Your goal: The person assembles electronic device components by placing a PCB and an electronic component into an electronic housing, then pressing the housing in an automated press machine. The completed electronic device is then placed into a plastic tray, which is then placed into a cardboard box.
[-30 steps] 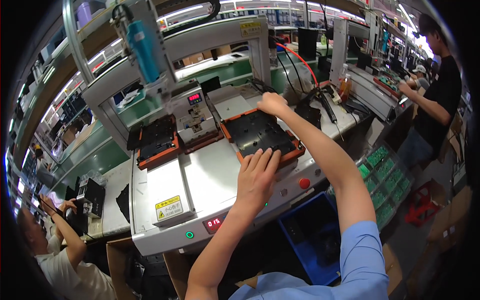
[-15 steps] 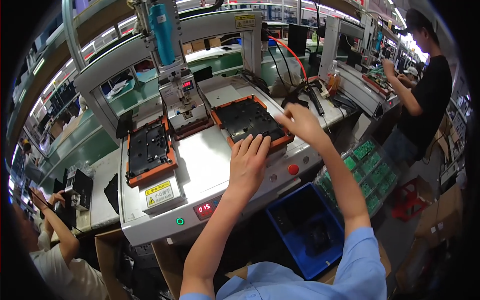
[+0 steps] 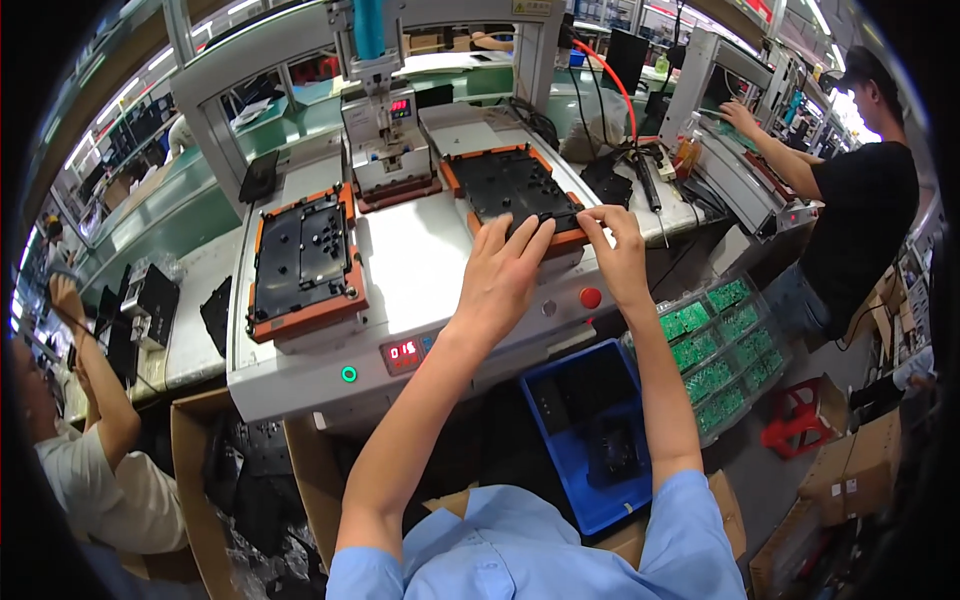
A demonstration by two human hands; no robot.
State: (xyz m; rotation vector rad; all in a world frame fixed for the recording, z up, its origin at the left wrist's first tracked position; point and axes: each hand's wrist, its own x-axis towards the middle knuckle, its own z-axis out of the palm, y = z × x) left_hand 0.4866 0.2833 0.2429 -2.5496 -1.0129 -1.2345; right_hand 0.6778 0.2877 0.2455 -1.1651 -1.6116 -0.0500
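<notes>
Machine bed [image 3: 412,250], panel [image 3: 508,184] partly behind fingers [image 3: 519,240]

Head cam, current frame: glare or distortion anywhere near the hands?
Head view: bright, washed-out patch on the white machine bed, left of the left hand; head view: outlines of that hand and the right hand readable; head view: fisheye bending and black vignetting toward the rim, away from both.
</notes>
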